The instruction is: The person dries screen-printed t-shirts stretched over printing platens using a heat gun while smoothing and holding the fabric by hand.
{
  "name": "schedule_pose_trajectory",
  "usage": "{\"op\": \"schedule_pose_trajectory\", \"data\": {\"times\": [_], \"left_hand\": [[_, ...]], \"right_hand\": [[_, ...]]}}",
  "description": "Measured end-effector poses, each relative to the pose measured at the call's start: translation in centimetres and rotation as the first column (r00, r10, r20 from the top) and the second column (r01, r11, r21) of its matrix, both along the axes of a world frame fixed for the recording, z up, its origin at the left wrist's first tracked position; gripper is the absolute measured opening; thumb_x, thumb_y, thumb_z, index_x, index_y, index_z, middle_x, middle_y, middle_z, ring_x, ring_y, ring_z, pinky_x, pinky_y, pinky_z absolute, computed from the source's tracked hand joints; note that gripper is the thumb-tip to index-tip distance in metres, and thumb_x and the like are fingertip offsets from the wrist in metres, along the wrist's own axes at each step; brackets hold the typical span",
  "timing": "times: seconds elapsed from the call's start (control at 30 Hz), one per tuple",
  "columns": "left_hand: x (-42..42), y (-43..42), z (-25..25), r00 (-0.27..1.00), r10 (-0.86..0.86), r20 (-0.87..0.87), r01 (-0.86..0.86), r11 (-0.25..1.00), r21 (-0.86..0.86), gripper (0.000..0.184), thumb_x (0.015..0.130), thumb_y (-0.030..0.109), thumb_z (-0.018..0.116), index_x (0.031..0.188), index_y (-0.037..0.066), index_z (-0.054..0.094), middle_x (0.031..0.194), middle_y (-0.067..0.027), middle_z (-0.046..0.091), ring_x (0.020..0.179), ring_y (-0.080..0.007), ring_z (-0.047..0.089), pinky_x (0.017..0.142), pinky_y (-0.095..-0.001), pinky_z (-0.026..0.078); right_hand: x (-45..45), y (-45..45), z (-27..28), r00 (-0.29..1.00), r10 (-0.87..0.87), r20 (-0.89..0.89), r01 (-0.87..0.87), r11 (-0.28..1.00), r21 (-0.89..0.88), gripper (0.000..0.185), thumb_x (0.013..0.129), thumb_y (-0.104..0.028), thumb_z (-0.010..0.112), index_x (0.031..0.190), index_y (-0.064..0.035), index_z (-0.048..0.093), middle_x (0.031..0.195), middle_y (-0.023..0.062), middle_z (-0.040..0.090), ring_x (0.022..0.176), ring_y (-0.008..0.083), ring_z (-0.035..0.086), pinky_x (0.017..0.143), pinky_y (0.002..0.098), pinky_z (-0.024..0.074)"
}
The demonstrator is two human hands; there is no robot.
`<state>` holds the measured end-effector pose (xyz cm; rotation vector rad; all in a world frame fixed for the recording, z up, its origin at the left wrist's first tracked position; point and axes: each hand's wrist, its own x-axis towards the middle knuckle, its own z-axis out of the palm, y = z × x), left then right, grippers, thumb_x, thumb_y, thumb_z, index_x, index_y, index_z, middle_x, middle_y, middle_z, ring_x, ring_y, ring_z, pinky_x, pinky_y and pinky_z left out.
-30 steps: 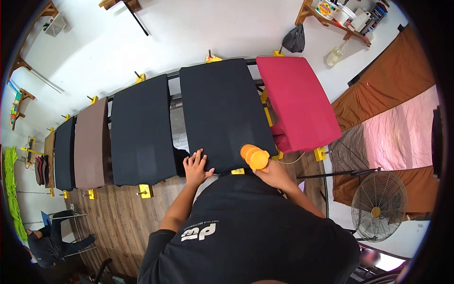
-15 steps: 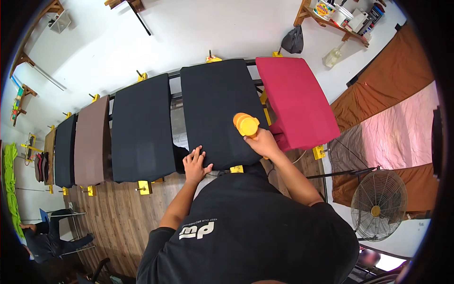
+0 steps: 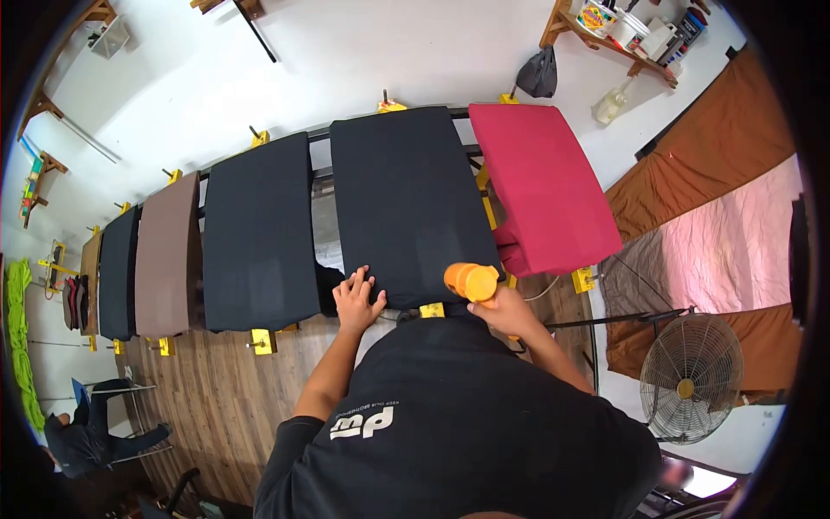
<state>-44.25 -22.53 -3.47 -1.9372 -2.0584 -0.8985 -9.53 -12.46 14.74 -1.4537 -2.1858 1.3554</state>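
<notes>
My right hand (image 3: 503, 313) is closed round the handle of an orange and yellow heat gun (image 3: 471, 279), whose barrel points up and to the left. The gun is above the near right corner of a black T-shirt (image 3: 402, 186) stretched flat over a board. At the near left corner of the same shirt, my left hand (image 3: 354, 304) rests with its fingers spread on the cloth. A red T-shirt (image 3: 549, 186) covers the board to the right, and another black T-shirt (image 3: 258, 229) lies on the board to the left.
Farther left stand a brown shirt (image 3: 167, 259) and another black one on boards. Yellow brackets (image 3: 264, 341) line the frame. A floor fan (image 3: 692, 381) stands at right, near brown hanging fabric (image 3: 709, 130). A seated person (image 3: 95, 428) is at lower left.
My right hand has drawn the heat gun toward me and slightly right, from over the shirt's middle to its near right corner. My left hand stays in place.
</notes>
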Motion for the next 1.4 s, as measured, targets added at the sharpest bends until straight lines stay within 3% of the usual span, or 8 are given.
{"op": "schedule_pose_trajectory", "data": {"times": [0.1, 0.17, 0.3, 0.4, 0.47, 1.27, 1.37, 1.4], "left_hand": [[0.0, -0.2, -0.2, 0.999, -0.008, 0.034, 0.009, 1.0, -0.005, 0.039, 0.086, 0.038, 0.081, 0.111, 0.009, 0.075, 0.155, -0.0058, 0.064, 0.119, -0.0321, 0.064, 0.101, -0.0469, 0.043], [0.1, -0.4, 0.1, 0.998, -0.012, 0.06, 0.014, 0.999, -0.038, 0.041, 0.088, 0.038, 0.08, 0.115, 0.008, 0.075, 0.156, -0.0066, 0.064, 0.122, -0.0327, 0.062, 0.103, -0.0472, 0.042], [0.2, -1.0, 1.5, 0.992, -0.041, 0.12, 0.052, 0.995, -0.089, 0.049, 0.091, 0.04, 0.078, 0.125, 0.005, 0.074, 0.159, -0.0086, 0.061, 0.132, -0.0341, 0.058, 0.11, -0.0489, 0.038], [0.3, -1.6, 2.5, 0.994, -0.057, 0.095, 0.07, 0.989, -0.131, 0.055, 0.092, 0.038, 0.078, 0.133, 0.002, 0.072, 0.165, -0.0099, 0.056, 0.136, -0.0351, 0.056, 0.115, -0.0499, 0.036], [0.2, -1.8, 2.5, 0.994, -0.064, 0.092, 0.077, 0.986, -0.146, 0.058, 0.092, 0.04, 0.078, 0.134, 0.002, 0.071, 0.166, -0.01, 0.055, 0.138, -0.0354, 0.055, 0.115, -0.0506, 0.036], [-1.7, -1.0, 3.1, 0.984, -0.177, -0.023, 0.155, 0.912, -0.38, 0.093, 0.094, 0.069, 0.069, 0.165, 0.011, 0.049, 0.176, -0.0135, 0.038, 0.159, -0.0397, 0.037, 0.125, -0.0614, 0.029], [-1.6, -1.0, 3.2, 0.983, -0.183, -0.021, 0.161, 0.912, -0.378, 0.091, 0.093, 0.065, 0.073, 0.163, 0.012, 0.051, 0.175, -0.0138, 0.039, 0.158, -0.0405, 0.038, 0.125, -0.0633, 0.029], [-1.6, -0.9, 3.3, 0.985, -0.17, 0.023, 0.166, 0.911, -0.377, 0.093, 0.09, 0.067, 0.076, 0.162, 0.012, 0.053, 0.174, -0.0138, 0.04, 0.158, -0.0405, 0.038, 0.125, -0.065, 0.028]], "right_hand": [[-0.2, -0.2, 1.6, 1.0, 0.01, 0.018, -0.009, 0.999, -0.051, 0.042, 0.094, -0.03, 0.081, 0.121, 0.0009, 0.076, 0.107, 0.023, 0.081, 0.107, 0.0416, 0.078, 0.093, 0.0466, 0.0599], [-1.1, 1.0, 3.0, 0.984, 0.0, 0.177, 0.066, 0.928, -0.367, 0.041, 0.094, -0.029, 0.08, 0.121, 0.0011, 0.075, 0.111, 0.0241, 0.08, 0.112, 0.0427, 0.076, 0.096, 0.0471, 0.0588], [-2.1, 3.6, -1.7, 1.0, 0.007, 0.021, -0.007, 1.0, -0.005, 0.041, 0.096, -0.033, 0.08, 0.116, 0.0027, 0.076, 0.09, 0.0207, 0.079, 0.084, 0.0346, 0.081, 0.078, 0.0443, 0.0619], [-4.6, 6.7, 1.7, 0.988, -0.065, 0.137, 0.1, 0.96, -0.261, 0.04, 0.094, -0.031, 0.079, 0.114, 0.0033, 0.077, 0.107, 0.0254, 0.08, 0.112, 0.0453, 0.074, 0.095, 0.0499, 0.0586], [-5.4, 7.5, -1.3, 0.997, -0.056, -0.048, 0.064, 0.984, 0.165, 0.041, 0.094, -0.031, 0.079, 0.113, 0.0045, 0.077, 0.103, 0.027, 0.079, 0.105, 0.0444, 0.076, 0.091, 0.0491, 0.0596], [-0.2, 1.0, 1.2, 0.999, -0.027, -0.019, 0.027, 1.0, 0.002, 0.041, 0.095, -0.031, 0.08, 0.121, 0.0006, 0.075, 0.102, 0.023, 0.08, 0.103, 0.0417, 0.078, 0.09, 0.0479, 0.0592], [-2.3, 3.7, 3.2, 0.986, -0.075, 0.148, 0.126, 0.917, -0.379, 0.045, 0.097, -0.035, 0.08, 0.123, 0.001, 0.075, 0.108, 0.0236, 0.08, 0.108, 0.0423, 0.077, 0.092, 0.0477, 0.0595], [-2.6, 4.3, 2.1, 0.993, -0.077, 0.09, 0.098, 0.961, -0.258, 0.045, 0.097, -0.035, 0.08, 0.123, 0.0008, 0.075, 0.11, 0.0234, 0.08, 0.109, 0.0426, 0.077, 0.093, 0.0476, 0.0595]]}}
